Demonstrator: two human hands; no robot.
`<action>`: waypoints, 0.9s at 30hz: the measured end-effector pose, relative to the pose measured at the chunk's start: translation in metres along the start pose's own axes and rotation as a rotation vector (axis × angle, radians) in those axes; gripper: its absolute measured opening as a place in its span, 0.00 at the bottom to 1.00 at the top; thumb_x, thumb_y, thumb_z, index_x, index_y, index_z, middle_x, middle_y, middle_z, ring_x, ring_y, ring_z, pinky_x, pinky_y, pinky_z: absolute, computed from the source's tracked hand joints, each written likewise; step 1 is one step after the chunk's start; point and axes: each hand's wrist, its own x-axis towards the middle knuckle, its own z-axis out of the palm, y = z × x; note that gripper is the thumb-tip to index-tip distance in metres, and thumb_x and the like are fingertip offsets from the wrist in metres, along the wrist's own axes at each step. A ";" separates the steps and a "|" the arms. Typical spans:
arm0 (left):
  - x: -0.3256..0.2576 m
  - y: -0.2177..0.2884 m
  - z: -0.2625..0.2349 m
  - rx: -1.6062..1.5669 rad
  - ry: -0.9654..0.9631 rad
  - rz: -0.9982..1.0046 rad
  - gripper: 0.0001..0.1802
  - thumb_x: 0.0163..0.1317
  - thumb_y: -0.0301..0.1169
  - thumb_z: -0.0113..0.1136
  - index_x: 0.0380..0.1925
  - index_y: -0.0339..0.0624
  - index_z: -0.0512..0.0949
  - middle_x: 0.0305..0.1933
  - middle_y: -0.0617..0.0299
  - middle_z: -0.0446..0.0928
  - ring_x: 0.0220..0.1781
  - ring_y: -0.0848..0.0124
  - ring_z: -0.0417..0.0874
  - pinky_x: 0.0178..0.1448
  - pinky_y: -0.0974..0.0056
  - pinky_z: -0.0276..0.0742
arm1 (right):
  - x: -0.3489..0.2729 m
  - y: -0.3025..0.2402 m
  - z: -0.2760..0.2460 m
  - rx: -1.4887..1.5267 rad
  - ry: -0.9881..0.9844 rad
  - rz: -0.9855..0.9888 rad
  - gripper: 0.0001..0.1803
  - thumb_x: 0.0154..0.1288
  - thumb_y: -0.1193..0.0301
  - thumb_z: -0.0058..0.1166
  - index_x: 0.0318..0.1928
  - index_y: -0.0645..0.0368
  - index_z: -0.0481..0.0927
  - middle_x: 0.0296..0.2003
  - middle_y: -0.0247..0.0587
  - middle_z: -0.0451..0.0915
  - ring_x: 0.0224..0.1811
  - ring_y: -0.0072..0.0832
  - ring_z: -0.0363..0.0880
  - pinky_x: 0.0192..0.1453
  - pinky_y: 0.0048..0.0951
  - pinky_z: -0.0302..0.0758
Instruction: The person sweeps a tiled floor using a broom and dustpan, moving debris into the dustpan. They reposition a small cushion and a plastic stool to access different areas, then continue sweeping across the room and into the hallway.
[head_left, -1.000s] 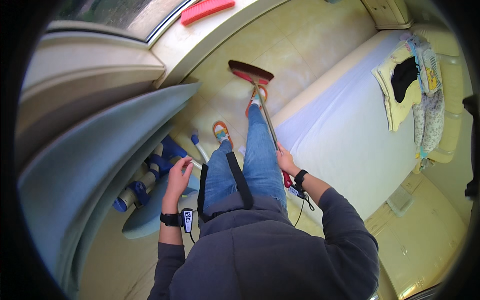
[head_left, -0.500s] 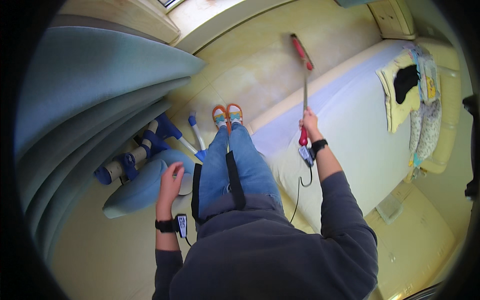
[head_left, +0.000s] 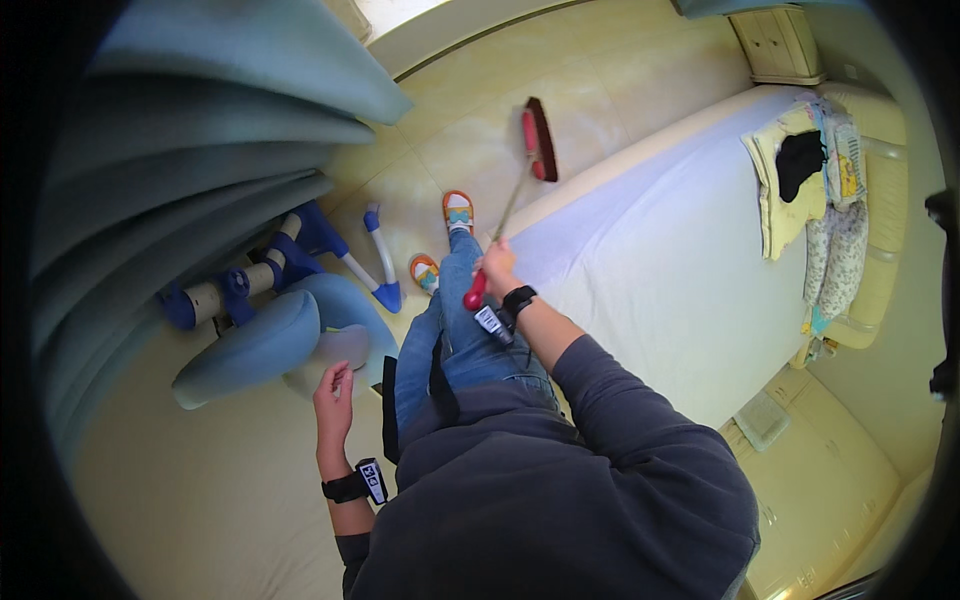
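Observation:
My right hand point(head_left: 496, 266) grips the red end of a broom's point(head_left: 530, 150) long handle; the red brush head with dark bristles rests on the tiled floor point(head_left: 470, 140) ahead of me, close to the bed's edge. My left hand point(head_left: 334, 395) hangs at my side with loosely curled fingers and holds nothing, near a pale blue cushioned seat point(head_left: 265, 340). Both wrists carry dark bands. My feet in orange sandals point(head_left: 458, 210) stand on the floor, one ahead of the other.
A bed with a white sheet point(head_left: 660, 260) lies to my right, with folded clothes point(head_left: 810, 170) at its far end. Grey-blue curtains point(head_left: 190, 130) hang on the left above a blue-framed piece of equipment point(head_left: 300, 250). A cream cabinet point(head_left: 775, 45) stands beyond the bed.
The broom head has swung along the floor beside the bed and now lies closer to the bed's edge. My view has turned; my feet have stepped apart. My left hand stayed at my side.

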 end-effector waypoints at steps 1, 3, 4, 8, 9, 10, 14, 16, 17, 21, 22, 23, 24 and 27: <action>-0.001 -0.007 0.000 0.019 0.003 -0.002 0.12 0.60 0.30 0.51 0.42 0.36 0.73 0.36 0.56 0.77 0.40 0.70 0.77 0.46 0.68 0.70 | -0.013 0.012 0.007 0.011 0.044 0.094 0.08 0.67 0.60 0.32 0.44 0.40 0.62 0.15 0.37 0.63 0.11 0.26 0.63 0.13 0.30 0.66; -0.006 -0.027 -0.002 -0.009 -0.001 0.049 0.12 0.60 0.30 0.51 0.42 0.36 0.73 0.36 0.57 0.77 0.40 0.70 0.77 0.46 0.68 0.70 | -0.046 0.039 0.007 -0.113 0.023 0.057 0.19 0.67 0.61 0.33 0.57 0.27 0.56 0.15 0.35 0.62 0.11 0.25 0.62 0.13 0.28 0.67; -0.011 -0.038 -0.002 -0.046 0.005 0.076 0.12 0.60 0.31 0.51 0.42 0.36 0.73 0.36 0.57 0.77 0.40 0.69 0.77 0.46 0.67 0.70 | -0.061 0.051 0.005 -0.122 -0.002 0.102 0.22 0.67 0.61 0.34 0.60 0.24 0.53 0.15 0.35 0.63 0.10 0.24 0.62 0.13 0.27 0.67; -0.023 -0.079 -0.007 -0.002 0.007 0.090 0.13 0.59 0.30 0.53 0.42 0.36 0.73 0.37 0.54 0.77 0.39 0.66 0.78 0.45 0.67 0.71 | -0.116 0.069 -0.008 -0.225 -0.139 0.169 0.28 0.66 0.66 0.37 0.64 0.32 0.48 0.15 0.32 0.60 0.11 0.21 0.60 0.14 0.24 0.65; -0.028 -0.085 -0.008 -0.011 0.008 0.109 0.13 0.59 0.30 0.53 0.42 0.36 0.73 0.37 0.54 0.77 0.39 0.66 0.78 0.44 0.66 0.71 | -0.130 0.063 -0.015 -0.179 -0.191 0.199 0.27 0.66 0.66 0.37 0.64 0.33 0.48 0.16 0.32 0.60 0.12 0.20 0.59 0.15 0.24 0.64; -0.029 -0.089 -0.008 -0.021 0.010 0.118 0.13 0.58 0.30 0.53 0.42 0.36 0.73 0.37 0.53 0.77 0.39 0.66 0.78 0.44 0.66 0.72 | -0.142 0.055 -0.022 -0.177 -0.202 0.217 0.27 0.66 0.66 0.38 0.63 0.32 0.49 0.16 0.31 0.60 0.12 0.20 0.59 0.15 0.23 0.63; -0.039 -0.098 -0.007 -0.115 0.070 0.097 0.13 0.58 0.31 0.53 0.42 0.37 0.73 0.37 0.53 0.77 0.40 0.65 0.78 0.44 0.66 0.72 | -0.166 0.012 -0.050 -0.369 -0.230 0.110 0.23 0.66 0.67 0.38 0.61 0.43 0.55 0.17 0.30 0.63 0.12 0.17 0.59 0.14 0.21 0.62; -0.051 -0.105 0.000 -0.132 0.129 0.049 0.13 0.59 0.31 0.52 0.42 0.38 0.73 0.37 0.53 0.77 0.40 0.65 0.78 0.43 0.66 0.72 | -0.154 -0.007 -0.055 -0.416 -0.196 0.033 0.26 0.66 0.68 0.39 0.63 0.46 0.52 0.18 0.33 0.65 0.12 0.19 0.60 0.13 0.22 0.62; -0.057 -0.110 0.004 -0.179 0.181 0.082 0.13 0.59 0.31 0.52 0.42 0.38 0.73 0.36 0.54 0.78 0.39 0.65 0.78 0.43 0.66 0.72 | -0.141 -0.017 -0.054 -0.488 -0.178 -0.053 0.22 0.66 0.68 0.37 0.60 0.48 0.56 0.15 0.31 0.62 0.11 0.18 0.58 0.13 0.20 0.60; -0.107 -0.135 0.036 -0.153 0.257 -0.080 0.13 0.60 0.32 0.52 0.42 0.38 0.73 0.36 0.54 0.78 0.39 0.67 0.79 0.43 0.66 0.72 | -0.051 -0.067 -0.032 -0.584 -0.096 -0.258 0.13 0.64 0.66 0.38 0.49 0.46 0.63 0.15 0.33 0.62 0.10 0.21 0.58 0.13 0.22 0.60; -0.120 -0.141 0.046 -0.158 0.263 -0.133 0.13 0.60 0.32 0.52 0.42 0.39 0.73 0.36 0.54 0.78 0.39 0.67 0.79 0.42 0.66 0.71 | -0.025 -0.081 -0.021 -0.610 -0.072 -0.261 0.20 0.64 0.70 0.38 0.56 0.56 0.60 0.14 0.36 0.64 0.09 0.25 0.63 0.11 0.27 0.64; -0.133 -0.146 0.057 -0.152 0.253 -0.164 0.13 0.60 0.32 0.52 0.43 0.39 0.73 0.36 0.54 0.78 0.39 0.67 0.79 0.42 0.66 0.72 | 0.002 -0.091 -0.010 -0.750 -0.092 -0.408 0.15 0.63 0.71 0.37 0.51 0.57 0.64 0.14 0.36 0.64 0.10 0.26 0.64 0.11 0.28 0.64; -0.147 -0.149 0.069 -0.169 0.227 -0.223 0.13 0.60 0.32 0.52 0.43 0.39 0.73 0.36 0.55 0.78 0.39 0.67 0.79 0.42 0.66 0.72 | 0.026 -0.104 0.000 -0.977 -0.131 -0.533 0.10 0.62 0.73 0.37 0.44 0.58 0.67 0.14 0.36 0.64 0.10 0.29 0.66 0.11 0.29 0.64; -0.178 -0.155 0.103 -0.246 0.193 -0.299 0.13 0.60 0.32 0.52 0.43 0.39 0.73 0.35 0.55 0.78 0.39 0.67 0.79 0.41 0.65 0.72 | 0.076 -0.107 0.028 -0.889 -0.286 -0.583 0.03 0.54 0.75 0.43 0.31 0.59 0.69 0.14 0.42 0.68 0.12 0.36 0.69 0.14 0.32 0.66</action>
